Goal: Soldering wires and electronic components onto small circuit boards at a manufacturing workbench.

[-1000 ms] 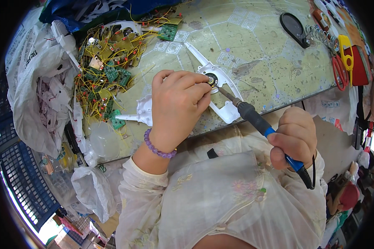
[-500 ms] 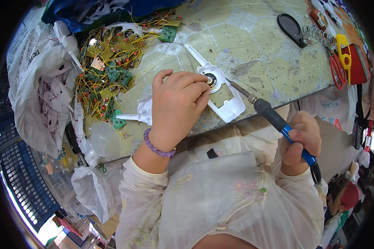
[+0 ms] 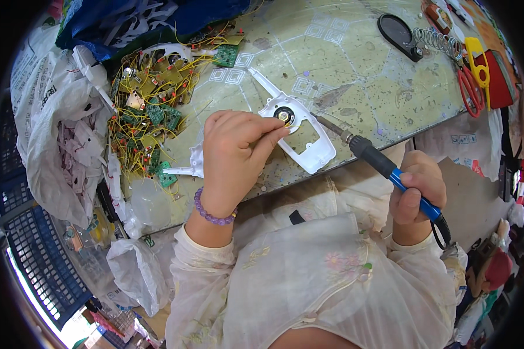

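My right hand (image 3: 418,189) grips a soldering iron (image 3: 371,157) by its blue and black handle. The iron's tip points left, close to the right edge of a white plastic shell (image 3: 317,156) with a long narrow handle. A small round black speaker (image 3: 282,112) with a metal centre sits in this shell. Just below the speaker, my left hand (image 3: 230,157) has thumb and forefinger pinched on a thin yellow wire (image 3: 296,126). Another white shell piece (image 3: 195,164) lies partly hidden behind my left hand.
A tangled heap of circuit boards with yellow wires (image 3: 151,110) lies at the left, beside a bag of white parts (image 3: 78,145). At the back right are a magnifying glass (image 3: 399,36), a metal spring (image 3: 439,39), red-handled scissors (image 3: 470,93) and a yellow tool (image 3: 477,64).
My left hand has drawn slightly left and down, its fingers now pinched below the speaker, which shows more fully. The iron has shifted a little left; the whole view has moved slightly.
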{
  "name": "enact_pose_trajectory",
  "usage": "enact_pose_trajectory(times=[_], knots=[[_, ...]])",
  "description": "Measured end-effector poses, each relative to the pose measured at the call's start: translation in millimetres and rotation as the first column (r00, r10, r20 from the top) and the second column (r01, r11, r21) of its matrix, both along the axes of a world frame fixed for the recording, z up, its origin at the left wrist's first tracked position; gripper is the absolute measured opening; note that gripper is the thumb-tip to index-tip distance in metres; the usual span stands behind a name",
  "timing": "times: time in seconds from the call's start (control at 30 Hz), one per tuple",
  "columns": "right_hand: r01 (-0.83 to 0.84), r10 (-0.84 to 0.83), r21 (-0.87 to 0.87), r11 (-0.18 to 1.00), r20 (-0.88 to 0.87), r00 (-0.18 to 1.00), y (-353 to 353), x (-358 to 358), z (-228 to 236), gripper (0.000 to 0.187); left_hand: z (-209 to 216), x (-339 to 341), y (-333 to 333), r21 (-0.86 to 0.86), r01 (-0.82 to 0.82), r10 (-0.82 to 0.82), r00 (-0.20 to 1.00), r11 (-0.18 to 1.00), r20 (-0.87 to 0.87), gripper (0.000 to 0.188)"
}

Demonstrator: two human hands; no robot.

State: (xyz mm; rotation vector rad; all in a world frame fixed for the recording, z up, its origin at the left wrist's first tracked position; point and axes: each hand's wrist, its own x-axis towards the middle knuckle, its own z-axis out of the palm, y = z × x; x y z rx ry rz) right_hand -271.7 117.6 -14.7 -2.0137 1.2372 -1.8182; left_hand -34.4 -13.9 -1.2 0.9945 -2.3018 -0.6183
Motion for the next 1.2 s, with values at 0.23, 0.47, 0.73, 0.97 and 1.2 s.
enact_pose_trajectory(times=[0.23,0.47,0.73,0.97,1.2], knots=[[0.043,-0.044,-0.034,0.998,-0.037,0.998,-6,9,-2,0.020,-7,-9,3,-0.145,-0.072,0.068,0.997,0.987,-0.034,0.012],[0.010,-0.010,-0.005,1.000,-0.048,0.999,-9,17,0,0.023,-10,-15,5,-0.336,-0.007,0.024,0.999,0.942,0.047,0.016],[-0.039,0.042,0.047,0.998,-0.080,0.996,-6,13,-1,0.012,-11,-14,6,-0.359,0.008,0.022,0.997,0.933,0.079,0.016],[-0.045,0.048,0.041,0.998,-0.083,0.995,-8,15,-1,0.012,-9,-14,6,-0.367,0.013,0.024,0.995,0.930,0.095,0.018],[-0.044,0.048,0.050,0.998,-0.088,0.995,-8,14,-1,0.013,-11,-14,5,-0.349,0.024,0.014,0.994,0.937,0.105,0.019]])
